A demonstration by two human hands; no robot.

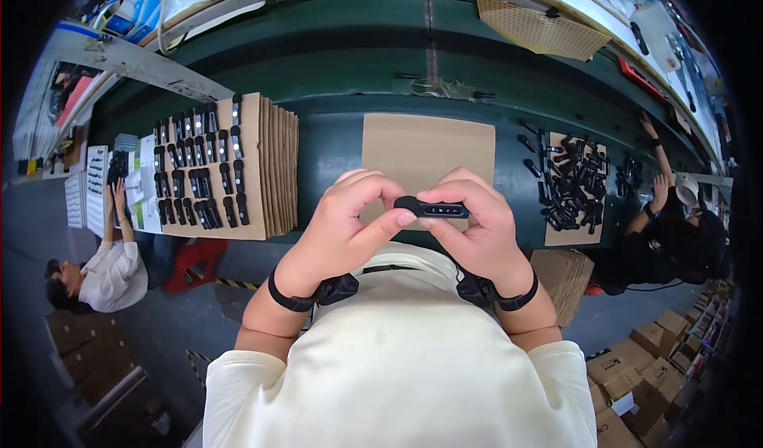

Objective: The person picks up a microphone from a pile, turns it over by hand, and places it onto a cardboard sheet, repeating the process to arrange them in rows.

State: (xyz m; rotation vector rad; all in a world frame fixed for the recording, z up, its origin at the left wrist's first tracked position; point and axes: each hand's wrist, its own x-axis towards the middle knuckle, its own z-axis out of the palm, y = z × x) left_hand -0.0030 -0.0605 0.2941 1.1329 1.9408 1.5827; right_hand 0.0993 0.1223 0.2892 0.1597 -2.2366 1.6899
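Note:
Both hands are raised close to my chest and hold one small black oblong part point(431, 207) with a row of light dots on its face. My left hand point(348, 227) pinches its left end between thumb and forefinger. My right hand point(475, 229) grips its right end, fingers curled over it. Behind the hands a bare brown cardboard sheet point(427, 148) lies on the dark green belt point(334, 67). Each wrist carries a black band with a small device.
At left, a stack of cardboard sheets point(262, 170) bears neat rows of black parts point(199, 170). At right, another cardboard sheet point(574, 233) holds a loose heap of black parts point(574, 182). One person works at the far left point(111, 269), another at the right point(675, 225). Cardboard boxes point(652, 361) stand lower right.

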